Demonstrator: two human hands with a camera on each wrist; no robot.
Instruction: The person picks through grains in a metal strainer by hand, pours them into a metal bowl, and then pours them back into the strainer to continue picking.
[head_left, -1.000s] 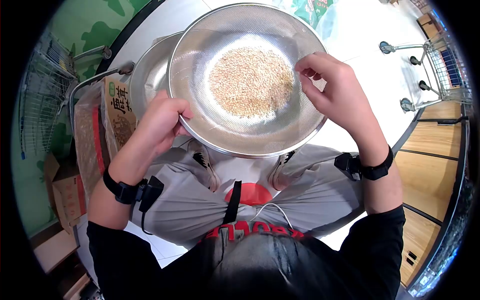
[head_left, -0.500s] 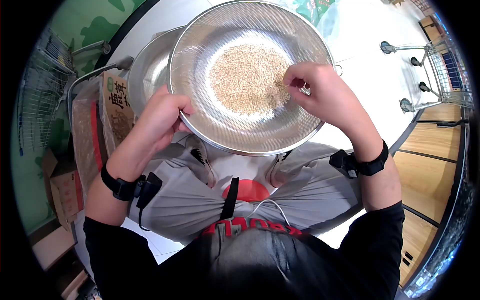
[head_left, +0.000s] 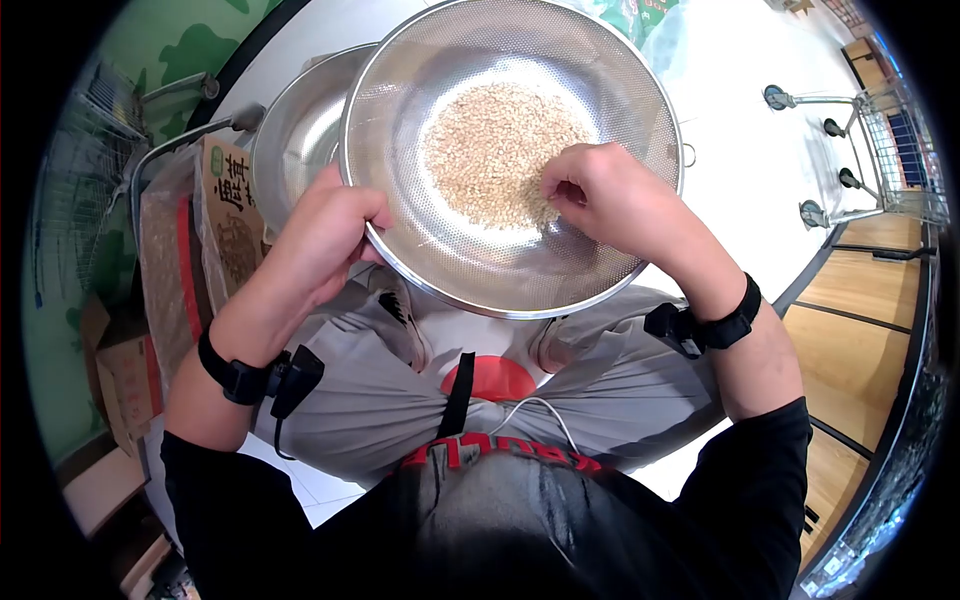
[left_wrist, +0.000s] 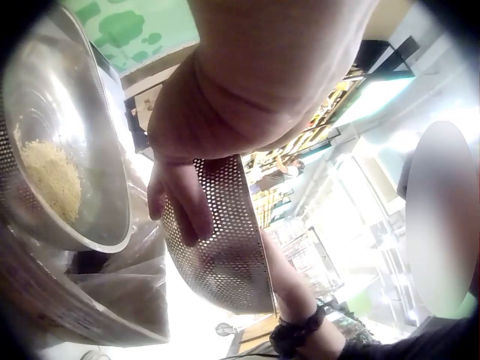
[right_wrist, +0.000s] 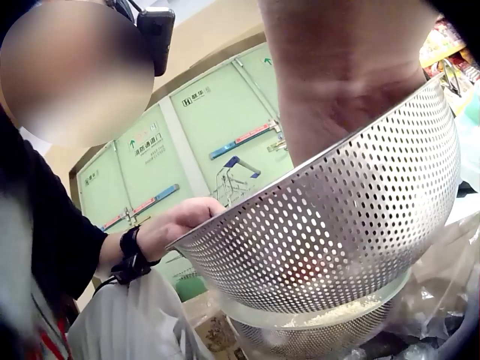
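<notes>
A perforated metal colander [head_left: 500, 275] is held up before the person's lap, tilted, with pale grains [head_left: 495, 145] spread over its bottom. At its near left rim the left hand [head_left: 325, 235] grips, thumb over the edge; in the left wrist view its fingers [left_wrist: 191, 206] spread along the outer wall. Reaching over the right rim, the right hand [head_left: 615, 200] has its fingers curled, with the fingertips down at the right edge of the grains. I cannot tell whether they pinch any. In the right wrist view, the colander's wall hides the right fingers.
Behind the colander, to the left, stands a second metal bowl [head_left: 300, 130], with pale grains [left_wrist: 56, 180] visible in the left wrist view. A printed cardboard box [head_left: 230, 200] and plastic wrapping are beside it. Shopping carts [head_left: 895, 150] stand on both sides.
The right hand has moved from the colander's right rim inward and left, down to the grains. The left hand keeps its grip on the rim.
</notes>
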